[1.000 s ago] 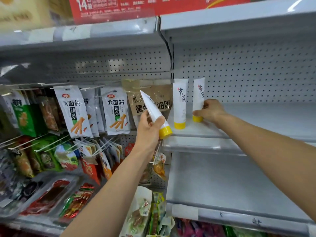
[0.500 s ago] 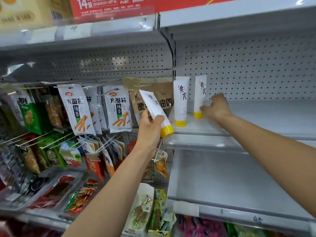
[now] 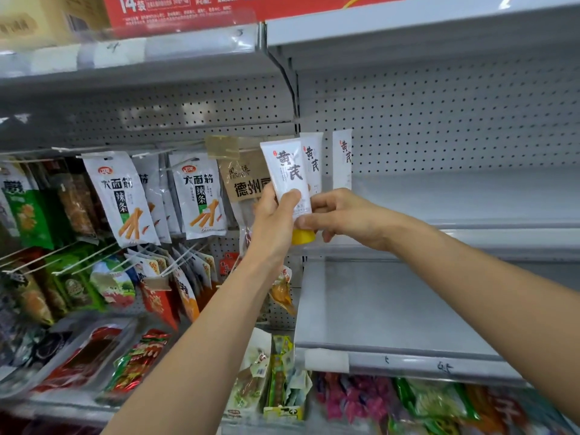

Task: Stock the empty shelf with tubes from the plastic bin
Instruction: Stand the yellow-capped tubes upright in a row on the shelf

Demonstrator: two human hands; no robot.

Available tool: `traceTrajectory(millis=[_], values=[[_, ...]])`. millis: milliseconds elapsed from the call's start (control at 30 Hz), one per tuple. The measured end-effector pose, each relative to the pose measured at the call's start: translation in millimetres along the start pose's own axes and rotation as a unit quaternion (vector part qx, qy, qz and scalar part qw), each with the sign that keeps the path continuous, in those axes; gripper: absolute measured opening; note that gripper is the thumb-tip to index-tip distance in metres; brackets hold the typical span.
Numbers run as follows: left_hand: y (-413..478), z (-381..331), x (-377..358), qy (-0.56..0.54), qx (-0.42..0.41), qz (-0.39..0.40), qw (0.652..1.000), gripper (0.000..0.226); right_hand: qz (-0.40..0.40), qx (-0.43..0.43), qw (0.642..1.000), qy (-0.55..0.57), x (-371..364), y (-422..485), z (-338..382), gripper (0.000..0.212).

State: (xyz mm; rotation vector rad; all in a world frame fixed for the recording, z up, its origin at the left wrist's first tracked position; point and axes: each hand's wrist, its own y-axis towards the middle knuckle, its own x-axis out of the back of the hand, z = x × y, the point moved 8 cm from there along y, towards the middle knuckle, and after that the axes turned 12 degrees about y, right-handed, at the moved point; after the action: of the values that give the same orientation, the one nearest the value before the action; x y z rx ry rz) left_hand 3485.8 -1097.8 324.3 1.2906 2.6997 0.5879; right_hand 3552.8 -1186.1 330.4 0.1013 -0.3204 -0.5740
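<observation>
Shelf (image 3: 470, 199) bears two tubes (image 3: 342, 158); left hand (image 3: 273, 218), right hand (image 3: 345, 215) hold third tube (image 3: 287, 171).

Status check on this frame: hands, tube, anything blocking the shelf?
Left hand grips held tube, cap down. Right hand pinches its lower end. Two standing tubes already on shelf. Nothing seen in the way.

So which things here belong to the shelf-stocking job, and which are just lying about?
Job: the held tube, gripped by the left hand and pinched by the right hand; the middle tube and the right tube, upright behind it; the bare shelf.
Lying about: the hanging snack packets; the red sign; the packets below.
</observation>
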Motion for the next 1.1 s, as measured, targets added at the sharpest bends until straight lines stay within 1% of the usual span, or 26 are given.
traceTrajectory(millis=[67, 133, 200, 267, 300, 367, 500, 600, 867, 1100], values=[[-1, -5, 0, 0.035, -0.022, 0.028, 0.999, 0.026, -0.023, 0.008, 1.000, 0.014, 10, -3, 1, 0.028], [-2, -13, 4, 0.119, -0.065, 0.039, 0.990, 0.035, -0.060, 0.019, 0.998, 0.018, 24, -4, 3, 0.026], [-2, -14, 12, 0.255, -0.105, 0.020, 0.961, 0.038, -0.122, 0.035, 0.992, 0.010, 43, -4, 4, 0.024], [-1, -11, 20, 0.370, -0.131, -0.013, 0.920, 0.037, -0.192, 0.045, 0.980, -0.007, 64, -2, 3, 0.029], [-1, -9, 21, 0.409, -0.142, -0.020, 0.901, 0.036, -0.219, 0.048, 0.974, -0.017, 73, -1, 1, 0.033], [0, -3, 20, 0.456, -0.159, -0.018, 0.876, 0.034, -0.254, 0.045, 0.965, -0.045, 85, 2, -6, 0.037], [1, 5, 19, 0.502, -0.169, -0.011, 0.848, 0.033, -0.281, 0.006, 0.949, -0.139, 100, 13, -22, 0.046], [4, 10, 20, 0.512, -0.159, -0.005, 0.844, 0.031, -0.283, -0.014, 0.941, -0.187, 102, 21, -27, 0.046], [7, 19, 21, 0.521, -0.138, 0.013, 0.842, 0.032, -0.294, -0.022, 0.932, -0.211, 101, 35, -30, 0.044], [6, 21, 23, 0.521, -0.153, 0.025, 0.839, 0.031, -0.297, -0.059, 0.927, -0.221, 99, 36, -35, 0.046]])
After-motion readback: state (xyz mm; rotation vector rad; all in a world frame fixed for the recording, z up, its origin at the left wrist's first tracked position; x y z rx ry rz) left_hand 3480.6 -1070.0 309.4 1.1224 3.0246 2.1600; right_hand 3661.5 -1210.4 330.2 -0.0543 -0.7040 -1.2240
